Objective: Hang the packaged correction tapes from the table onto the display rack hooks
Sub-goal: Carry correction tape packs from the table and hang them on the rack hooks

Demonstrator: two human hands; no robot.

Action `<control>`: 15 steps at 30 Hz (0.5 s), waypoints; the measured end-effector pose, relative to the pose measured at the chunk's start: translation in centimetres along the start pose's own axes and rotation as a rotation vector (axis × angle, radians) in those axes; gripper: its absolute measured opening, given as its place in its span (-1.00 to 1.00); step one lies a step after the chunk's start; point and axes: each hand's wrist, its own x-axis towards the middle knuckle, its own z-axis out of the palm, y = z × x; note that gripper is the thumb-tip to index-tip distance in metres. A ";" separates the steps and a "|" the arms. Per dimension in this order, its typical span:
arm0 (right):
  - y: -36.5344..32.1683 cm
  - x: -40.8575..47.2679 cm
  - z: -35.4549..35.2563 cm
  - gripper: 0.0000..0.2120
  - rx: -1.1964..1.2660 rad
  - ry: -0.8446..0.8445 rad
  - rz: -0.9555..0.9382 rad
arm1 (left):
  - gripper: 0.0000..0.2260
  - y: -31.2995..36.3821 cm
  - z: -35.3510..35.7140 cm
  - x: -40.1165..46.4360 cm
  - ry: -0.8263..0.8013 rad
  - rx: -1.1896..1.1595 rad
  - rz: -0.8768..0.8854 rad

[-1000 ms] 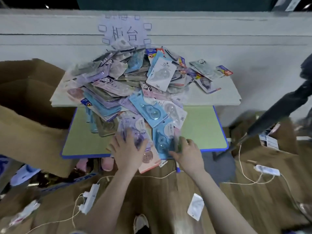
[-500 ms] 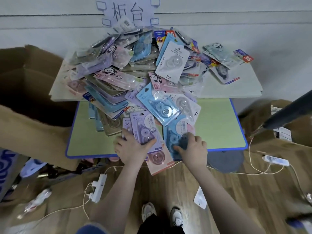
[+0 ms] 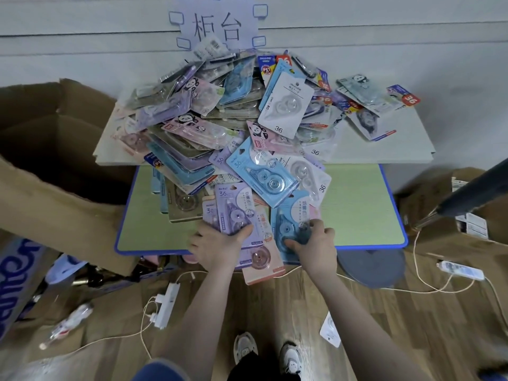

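Nearest, a white blister pack (image 3: pixel 330 329) is seen lying on the wood floor, likely slid off. At the front edge of the green blue-rimmed table (image 3: pixel 357 210), a lilac carded correction tape pack (image 3: pixel 237 213) is pinched by the left hand (image 3: pixel 214 250), thumb on top, with a pink carded pack (image 3: pixel 261 259) overhanging the edge beneath it. A dark-blue carded pack (image 3: pixel 292 224) is gripped by the right hand (image 3: pixel 316 247), fingers curled over its blister, apparently to lift two at once. Behind, the heap of mixed packs (image 3: pixel 233 119) is spread to a white board (image 3: pixel 390 149) by the wall. No display rack is visible; hanging is judged not yet started.
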 end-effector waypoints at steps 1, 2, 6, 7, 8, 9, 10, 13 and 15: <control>0.0 0.0 0.0 -0.39 0.000 -0.001 0.002 | -0.05 0.2 0.0 -0.2 -0.009 -0.015 -0.012; 0.0 0.0 -0.1 -0.39 0.001 -0.003 0.002 | -0.05 0.4 0.2 -0.5 -0.027 -0.038 -0.026; 0.2 -0.1 -0.1 -0.39 0.019 -0.012 0.000 | 0.00 1.1 0.4 -1.3 -0.078 -0.019 -0.025; 0.2 -0.1 -0.1 -0.39 0.022 -0.013 0.004 | -0.01 1.0 0.2 -1.3 -0.080 0.005 -0.024; 0.2 -0.1 -0.1 -0.39 0.022 -0.013 0.008 | -0.03 0.9 -0.1 -1.1 -0.076 0.027 -0.022; 0.2 -0.1 -0.1 -0.39 0.021 -0.013 0.009 | -0.05 0.8 -0.5 -0.9 -0.066 0.037 -0.016; 0.1 -0.1 0.0 -0.40 0.024 -0.013 0.012 | -0.06 0.8 -0.9 -0.6 -0.054 0.030 -0.012; 0.1 0.0 0.1 -0.41 0.043 -0.013 0.022 | 0.00 1.0 -1.9 0.2 -0.076 -0.055 -0.051; 0.0 0.0 0.0 -0.41 0.053 -0.008 0.024 | 0.00 1.0 -2.2 0.5 -0.133 -0.129 -0.092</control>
